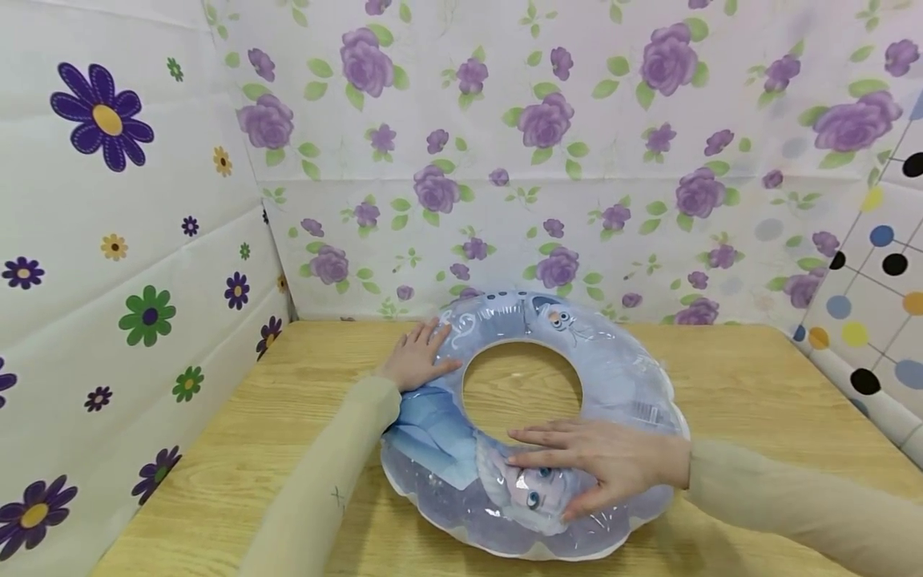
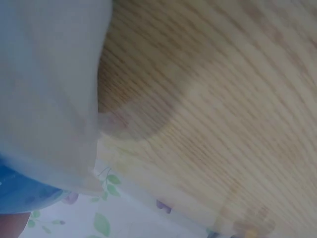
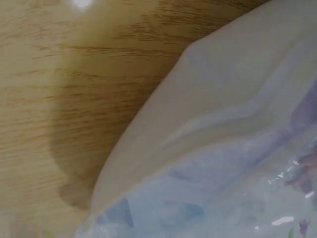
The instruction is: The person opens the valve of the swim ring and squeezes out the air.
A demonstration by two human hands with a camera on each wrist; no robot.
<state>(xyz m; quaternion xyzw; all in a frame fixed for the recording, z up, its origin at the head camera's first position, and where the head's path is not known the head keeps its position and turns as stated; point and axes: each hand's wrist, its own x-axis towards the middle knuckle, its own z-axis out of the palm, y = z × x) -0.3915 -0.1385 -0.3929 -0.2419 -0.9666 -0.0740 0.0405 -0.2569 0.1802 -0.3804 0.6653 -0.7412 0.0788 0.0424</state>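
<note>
An inflated swim ring [image 1: 627,361] lies on the wooden table, pale blue and see-through, with a cartoon figure in a blue dress and a snowman face printed on it. My left hand [image 1: 418,358] rests on the ring's upper left part, fingers spread. Across its lower right part lies my right hand [image 1: 606,461], fingers straight over the printed face. In the left wrist view the ring's whitish side [image 2: 49,89] fills the left, with a sliver of skin at the bottom corner. The right wrist view shows the ring's pale side [image 3: 198,124] bulging over the wood.
The wooden table [image 1: 735,401] runs back to a sheet with purple roses [image 1: 433,188]. Another sheet with daisies [image 1: 144,316] hangs along the left, and one with coloured dots [image 1: 883,272] along the right. Table wood shows through the ring's hole.
</note>
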